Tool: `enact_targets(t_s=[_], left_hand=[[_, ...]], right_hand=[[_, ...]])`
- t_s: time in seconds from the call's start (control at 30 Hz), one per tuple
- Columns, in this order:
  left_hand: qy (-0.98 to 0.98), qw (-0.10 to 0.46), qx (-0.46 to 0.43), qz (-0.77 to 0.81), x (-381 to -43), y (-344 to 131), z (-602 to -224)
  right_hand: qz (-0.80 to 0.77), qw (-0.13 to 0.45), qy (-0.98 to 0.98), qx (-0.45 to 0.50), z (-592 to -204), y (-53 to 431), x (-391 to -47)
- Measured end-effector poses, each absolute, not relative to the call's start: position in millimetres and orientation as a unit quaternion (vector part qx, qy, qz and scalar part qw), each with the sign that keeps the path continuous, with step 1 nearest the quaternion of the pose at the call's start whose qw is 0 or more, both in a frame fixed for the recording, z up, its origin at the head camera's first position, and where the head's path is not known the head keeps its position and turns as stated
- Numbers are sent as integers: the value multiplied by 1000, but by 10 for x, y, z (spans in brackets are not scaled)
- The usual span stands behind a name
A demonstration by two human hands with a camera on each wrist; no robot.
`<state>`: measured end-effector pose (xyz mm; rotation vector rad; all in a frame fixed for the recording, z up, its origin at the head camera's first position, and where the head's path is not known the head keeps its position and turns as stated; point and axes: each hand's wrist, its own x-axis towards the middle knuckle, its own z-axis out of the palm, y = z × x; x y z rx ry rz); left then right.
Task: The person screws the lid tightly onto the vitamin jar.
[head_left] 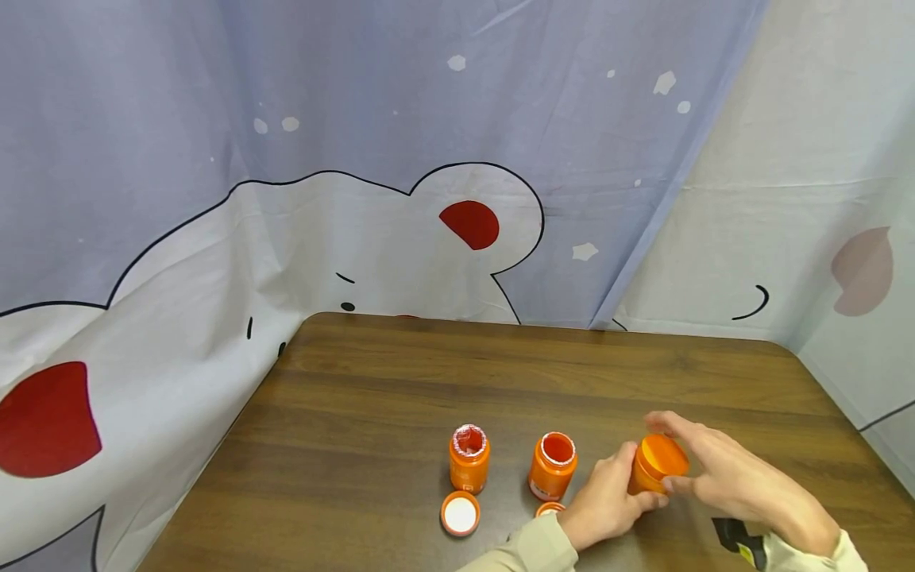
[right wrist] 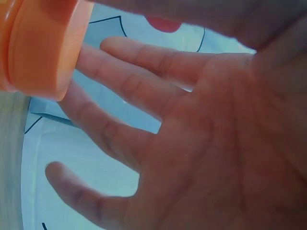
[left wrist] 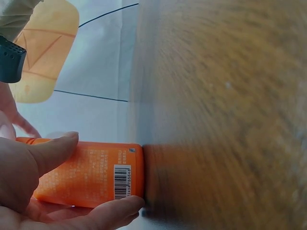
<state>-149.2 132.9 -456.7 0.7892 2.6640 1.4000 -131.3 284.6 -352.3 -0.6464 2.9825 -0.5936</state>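
- Capped bottle [head_left: 646, 477], lower right of the head frame: orange, rounded cylinder with printed label; judged light, stiff, smooth enough to slip, unlikely to break.
- Left grip [head_left: 606, 494]: clasping the body; the flat sidewall appears the surest hold.
- Right grip [head_left: 739, 481]: released, fingers spread about the smooth cap [head_left: 665, 456]; firm contact cannot be told.
- Uncapped bottles [head_left: 469, 472] [head_left: 549, 476], lower centre: similar orange bodies, ragged pale rims.
- Loose lid [head_left: 460, 515], below the left one: orange edge, white inner face.
- Bench [head_left: 343, 445]: brown, wood-grained, slightly glossy.
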Motion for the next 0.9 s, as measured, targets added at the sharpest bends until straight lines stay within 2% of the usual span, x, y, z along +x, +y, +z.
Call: enact_targets(t_s=[0.23,0.9], left_hand=[[856,11,254,449,-1489,1330,-4560],[853,-2,262,452,-1477,1317,-4580]], right_hand=[[-189,-17,953,-238,-3539,2862,-1314],[-207,14,954,-215,-3576,2856,-1384]])
